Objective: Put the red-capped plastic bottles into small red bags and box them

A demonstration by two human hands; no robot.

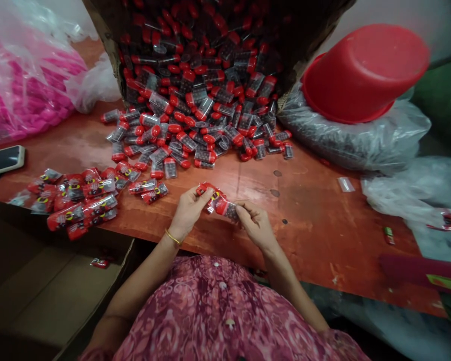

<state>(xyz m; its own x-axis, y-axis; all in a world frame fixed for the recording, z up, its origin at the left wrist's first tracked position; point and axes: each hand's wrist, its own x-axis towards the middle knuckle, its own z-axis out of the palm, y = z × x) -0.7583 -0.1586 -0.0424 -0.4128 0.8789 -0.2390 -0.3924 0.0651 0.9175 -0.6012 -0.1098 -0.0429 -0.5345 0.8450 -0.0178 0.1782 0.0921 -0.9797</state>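
Both hands work at the near edge of the bench (323,240), above the lap. Left hand (188,210) pinches the red end of a small packet (216,200); right hand (253,223) grips the clear end, fingers of both clenched on it. The packet is held just over the bench, apart from both piles. It looks like a thin glossy sleeve, red printed at one end, see-through at the other, with a dark capped tube inside; whether the tube is fully in, cannot tell.

Progress, judged: early. A modest pile of finished packets (78,200) lies left of the hands, one more dropped in the cardboard box (60,296) below. Far more is left: loose red-capped tubes (195,130) spill from a tipped carton (210,45) further back.

Beyond: a phone (3,159) far left, a bag of pink stuff (26,85), an upturned red basin (364,70) on a plastic bag at right.
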